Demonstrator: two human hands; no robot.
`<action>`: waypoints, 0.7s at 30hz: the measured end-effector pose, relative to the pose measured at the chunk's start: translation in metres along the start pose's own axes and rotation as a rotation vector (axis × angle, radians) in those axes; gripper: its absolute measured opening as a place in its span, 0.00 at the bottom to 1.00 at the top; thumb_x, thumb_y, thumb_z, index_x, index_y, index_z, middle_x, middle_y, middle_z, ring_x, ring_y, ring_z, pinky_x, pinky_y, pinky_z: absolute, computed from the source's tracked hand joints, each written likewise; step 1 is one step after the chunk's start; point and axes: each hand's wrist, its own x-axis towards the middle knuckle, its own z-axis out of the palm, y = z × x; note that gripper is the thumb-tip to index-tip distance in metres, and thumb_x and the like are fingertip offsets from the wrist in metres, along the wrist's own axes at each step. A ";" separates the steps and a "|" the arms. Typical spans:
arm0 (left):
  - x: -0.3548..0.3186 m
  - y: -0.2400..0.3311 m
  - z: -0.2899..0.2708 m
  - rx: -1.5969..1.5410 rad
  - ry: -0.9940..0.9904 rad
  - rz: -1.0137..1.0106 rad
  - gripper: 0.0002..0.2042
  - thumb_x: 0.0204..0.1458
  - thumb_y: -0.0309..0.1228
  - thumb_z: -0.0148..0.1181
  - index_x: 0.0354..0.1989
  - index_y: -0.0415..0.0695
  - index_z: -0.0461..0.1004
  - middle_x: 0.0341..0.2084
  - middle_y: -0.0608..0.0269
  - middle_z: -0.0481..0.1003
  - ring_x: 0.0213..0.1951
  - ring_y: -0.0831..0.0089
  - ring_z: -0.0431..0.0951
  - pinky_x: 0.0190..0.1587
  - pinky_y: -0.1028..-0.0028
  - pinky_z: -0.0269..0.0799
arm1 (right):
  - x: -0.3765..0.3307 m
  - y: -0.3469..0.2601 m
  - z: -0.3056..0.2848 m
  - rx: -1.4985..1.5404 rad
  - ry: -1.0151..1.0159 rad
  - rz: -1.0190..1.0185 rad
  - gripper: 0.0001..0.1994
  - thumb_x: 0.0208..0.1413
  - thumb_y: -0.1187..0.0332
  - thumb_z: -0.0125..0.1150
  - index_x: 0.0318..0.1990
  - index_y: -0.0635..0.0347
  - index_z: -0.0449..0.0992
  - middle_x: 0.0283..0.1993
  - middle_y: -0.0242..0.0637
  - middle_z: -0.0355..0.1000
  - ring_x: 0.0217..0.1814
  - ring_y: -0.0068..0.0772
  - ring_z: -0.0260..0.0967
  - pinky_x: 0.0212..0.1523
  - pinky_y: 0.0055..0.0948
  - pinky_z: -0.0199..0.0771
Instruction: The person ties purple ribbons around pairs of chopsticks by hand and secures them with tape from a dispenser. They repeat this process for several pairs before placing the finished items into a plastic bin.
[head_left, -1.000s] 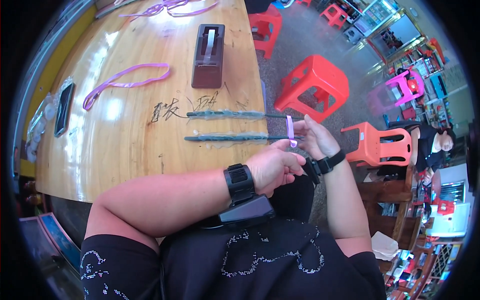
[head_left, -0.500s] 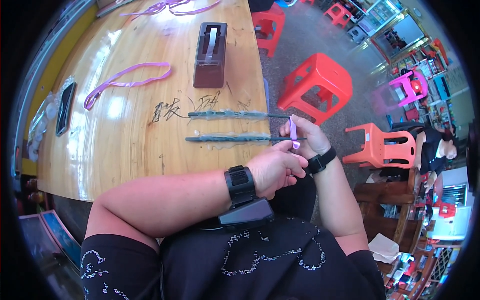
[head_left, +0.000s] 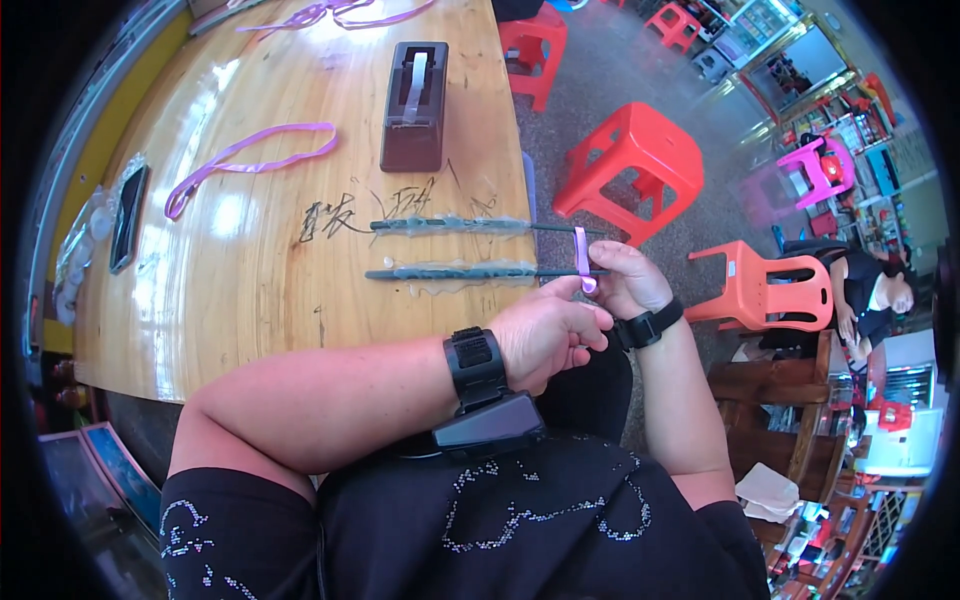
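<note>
Two thin dark rods, an upper one [head_left: 450, 226] and a lower one [head_left: 450, 272], are stuck to the table with clear, glue-like material. Their ends jut past its right edge. A shiny purple ribbon [head_left: 581, 255] spans the jutting ends. My left hand [head_left: 548, 328] is curled below the lower rod, its index finger at the ribbon's lower end. My right hand [head_left: 636, 284] is at the rod tips, thumb bent beside the ribbon and other fingers partly hidden. Both hands appear closed on the ribbon; the exact grip is hidden.
On the wooden table [head_left: 250, 330] are a black tape dispenser [head_left: 413, 150], a looped purple ribbon [head_left: 250, 160], more ribbon [head_left: 350, 20] at the far edge and a dark phone [head_left: 128, 220]. Right of it stand a red stool [head_left: 650, 140] and an orange chair [head_left: 770, 290]; a person [head_left: 860, 290] sits beyond.
My right thumb has come away from the upper rod, moving slightly right and down. The ribbon still spans both rods. My left hand has barely moved.
</note>
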 end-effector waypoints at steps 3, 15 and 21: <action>0.000 0.000 0.001 -0.019 -0.004 0.002 0.22 0.43 0.22 0.53 0.49 0.46 0.58 0.33 0.67 0.68 0.33 0.78 0.69 0.32 0.79 0.64 | 0.004 0.005 -0.007 0.038 -0.022 0.011 0.07 0.52 0.68 0.54 0.35 0.62 0.73 0.33 0.37 0.73 0.34 0.30 0.70 0.36 0.30 0.70; -0.001 0.002 0.003 -0.036 0.021 -0.007 0.25 0.41 0.17 0.52 0.51 0.42 0.57 0.33 0.65 0.67 0.31 0.78 0.70 0.29 0.80 0.65 | 0.019 0.018 -0.003 0.065 -0.116 0.014 0.12 0.52 0.67 0.51 0.40 0.66 0.71 0.39 0.42 0.71 0.41 0.35 0.69 0.44 0.33 0.71; -0.002 0.002 0.003 -0.040 0.041 -0.011 0.26 0.41 0.17 0.52 0.51 0.43 0.57 0.33 0.65 0.67 0.31 0.78 0.70 0.30 0.80 0.64 | 0.014 0.015 -0.023 0.041 0.060 -0.026 0.11 0.54 0.65 0.50 0.38 0.63 0.71 0.35 0.37 0.70 0.38 0.32 0.68 0.39 0.32 0.70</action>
